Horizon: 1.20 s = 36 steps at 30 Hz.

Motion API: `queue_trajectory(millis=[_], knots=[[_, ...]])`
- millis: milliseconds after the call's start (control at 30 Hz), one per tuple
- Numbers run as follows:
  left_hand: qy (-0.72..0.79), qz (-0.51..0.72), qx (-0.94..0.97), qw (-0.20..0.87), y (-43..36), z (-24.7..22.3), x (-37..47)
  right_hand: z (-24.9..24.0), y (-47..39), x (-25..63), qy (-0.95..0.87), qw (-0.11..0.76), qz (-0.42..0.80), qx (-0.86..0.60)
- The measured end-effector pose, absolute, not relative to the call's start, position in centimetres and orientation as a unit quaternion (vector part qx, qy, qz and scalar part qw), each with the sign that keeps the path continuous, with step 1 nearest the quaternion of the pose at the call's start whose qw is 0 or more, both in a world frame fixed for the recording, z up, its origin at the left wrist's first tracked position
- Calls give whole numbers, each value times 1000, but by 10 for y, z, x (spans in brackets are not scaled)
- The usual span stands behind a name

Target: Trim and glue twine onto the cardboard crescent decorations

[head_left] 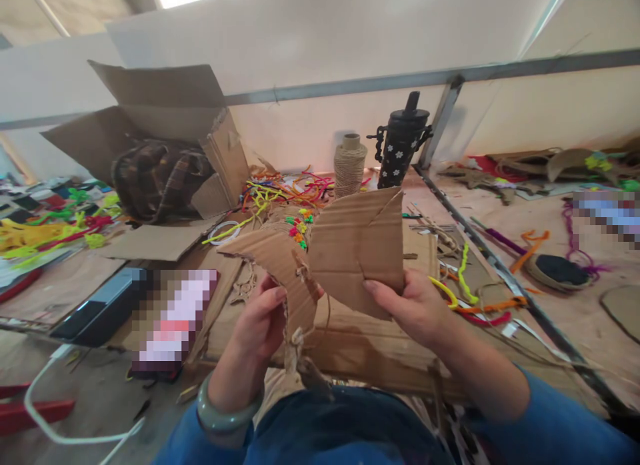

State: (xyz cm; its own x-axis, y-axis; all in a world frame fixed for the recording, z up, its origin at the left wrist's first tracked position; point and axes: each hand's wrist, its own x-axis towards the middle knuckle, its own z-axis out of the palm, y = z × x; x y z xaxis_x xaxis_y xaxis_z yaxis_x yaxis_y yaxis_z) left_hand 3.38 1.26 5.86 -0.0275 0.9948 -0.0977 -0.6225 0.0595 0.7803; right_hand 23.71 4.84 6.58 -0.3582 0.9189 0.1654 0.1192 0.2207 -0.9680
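1. Open cardboard box (231, 155) on the surface (65, 290), plaid bag (165, 178) inside.
2. Left hand (257, 315): fingers pinching curved cardboard piece (280, 257) by its lower edge, raised over the surface.
3. Twine cone (350, 168) stands behind the wider cardboard piece (357, 242); the two cardboard pieces overlap in view, can't tell if touching.
4. Black flowered tumbler (400, 145) upright, right of cone.
5. Right hand (415, 305): fingers pinching wider piece at lower right, also raised.
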Motion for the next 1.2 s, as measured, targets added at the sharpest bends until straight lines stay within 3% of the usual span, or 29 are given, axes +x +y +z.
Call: queue_trajectory(millis=[267,633,900,1200], knots=[[368,648,185,640,16,55,31,59,44,236,-715,380,444,-383],[338,622,223,670,11,56,33,53,99,270,-697,416,274,-517],[319,617,260,671,4,58,50,71,54,204,-729,363,443,-375],[299,618,256,680,1,45,46,61,59,200,-652,349,601,-303]])
